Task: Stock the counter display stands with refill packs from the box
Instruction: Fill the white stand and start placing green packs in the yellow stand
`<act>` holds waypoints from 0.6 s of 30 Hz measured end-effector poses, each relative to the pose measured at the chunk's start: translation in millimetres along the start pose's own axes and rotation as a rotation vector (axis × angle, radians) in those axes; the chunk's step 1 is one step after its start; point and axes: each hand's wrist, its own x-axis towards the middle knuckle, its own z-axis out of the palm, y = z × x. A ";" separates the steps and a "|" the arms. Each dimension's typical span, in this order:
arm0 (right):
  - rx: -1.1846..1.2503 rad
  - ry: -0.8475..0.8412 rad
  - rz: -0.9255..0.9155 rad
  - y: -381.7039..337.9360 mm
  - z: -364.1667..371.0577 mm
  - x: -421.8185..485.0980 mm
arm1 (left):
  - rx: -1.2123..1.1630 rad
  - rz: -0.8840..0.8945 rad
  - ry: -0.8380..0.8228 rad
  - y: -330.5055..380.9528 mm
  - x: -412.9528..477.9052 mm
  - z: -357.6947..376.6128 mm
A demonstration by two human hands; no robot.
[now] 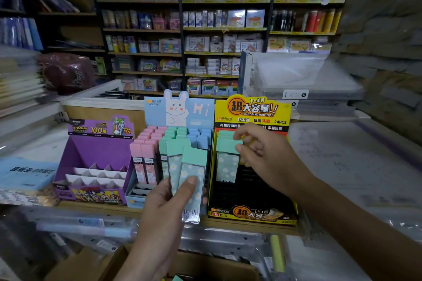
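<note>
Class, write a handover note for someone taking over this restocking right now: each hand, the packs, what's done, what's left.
Left hand grips a fan of green packs in front of the bunny stand.
Right hand pinches one green pack by its cap, at the yellow stand's back left.
Done: bunny stand looks mostly full.
Left: most of the yellow stand, the purple stand's bare slots. The box sits below the counter.

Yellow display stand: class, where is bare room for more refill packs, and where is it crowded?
Free: the black slots between the green packs at its back left and its front panel; the purple stand's white dividers. Crowded: the bunny stand's upper rows.
</note>
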 end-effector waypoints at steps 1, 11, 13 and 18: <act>0.002 0.005 0.008 -0.3 0.3 0.0 | 0.001 0.002 -0.005 0.4 0.1 0.5; -0.073 0.043 0.002 -3.8 -0.3 0.8 | 0.000 0.023 0.000 -1.8 2.6 5.9; -0.045 0.044 0.023 -2.6 -0.6 0.9 | -0.001 0.027 -0.004 -1.4 2.1 7.4; 0.012 0.065 0.063 -2.3 -0.3 -0.6 | -0.006 0.043 -0.021 1.3 1.8 10.6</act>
